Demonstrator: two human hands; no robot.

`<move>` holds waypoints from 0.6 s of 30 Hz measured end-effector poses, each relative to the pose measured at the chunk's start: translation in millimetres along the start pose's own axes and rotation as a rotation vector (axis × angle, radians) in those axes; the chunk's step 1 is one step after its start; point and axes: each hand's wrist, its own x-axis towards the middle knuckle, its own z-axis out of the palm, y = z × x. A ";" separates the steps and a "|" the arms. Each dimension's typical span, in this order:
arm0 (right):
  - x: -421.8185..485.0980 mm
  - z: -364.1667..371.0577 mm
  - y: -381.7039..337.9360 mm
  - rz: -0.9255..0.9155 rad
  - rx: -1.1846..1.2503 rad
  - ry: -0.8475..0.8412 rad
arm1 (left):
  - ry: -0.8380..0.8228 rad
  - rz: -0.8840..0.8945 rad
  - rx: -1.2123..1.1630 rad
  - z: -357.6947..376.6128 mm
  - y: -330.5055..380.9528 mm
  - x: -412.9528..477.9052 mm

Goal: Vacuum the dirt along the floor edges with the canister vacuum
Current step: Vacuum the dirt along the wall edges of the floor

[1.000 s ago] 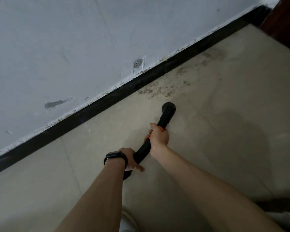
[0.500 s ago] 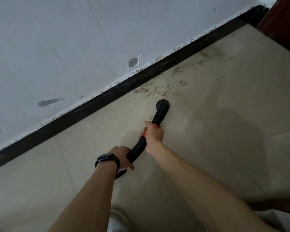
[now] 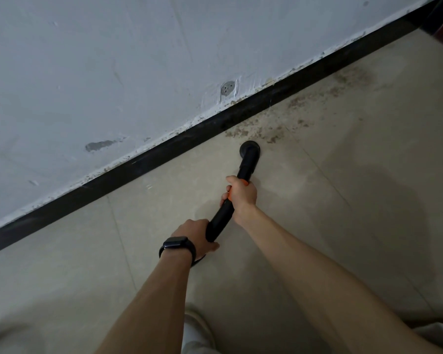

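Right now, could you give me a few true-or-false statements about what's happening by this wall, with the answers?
1. The left hand and the right hand both grip the black vacuum tube. True.
2. The wristwatch is on the right wrist. False: it is on the left wrist.
3. Dirt lies on the floor close to the baseboard. True.
4. The left hand is the one nearer the nozzle. False: the right hand is nearer, gripping by the orange band.
5. The baseboard is white. False: it is black, under a pale wall.
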 end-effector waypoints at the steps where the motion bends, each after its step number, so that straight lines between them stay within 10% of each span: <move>1: 1.6 2.4 -0.8 -0.001 -0.009 -0.009 | 0.009 -0.003 0.002 -0.1 -1.0 0.5; 18: 32.3 44.1 -18.0 -0.003 -0.108 -0.123 | 0.172 -0.012 0.021 -16.7 -5.9 10.8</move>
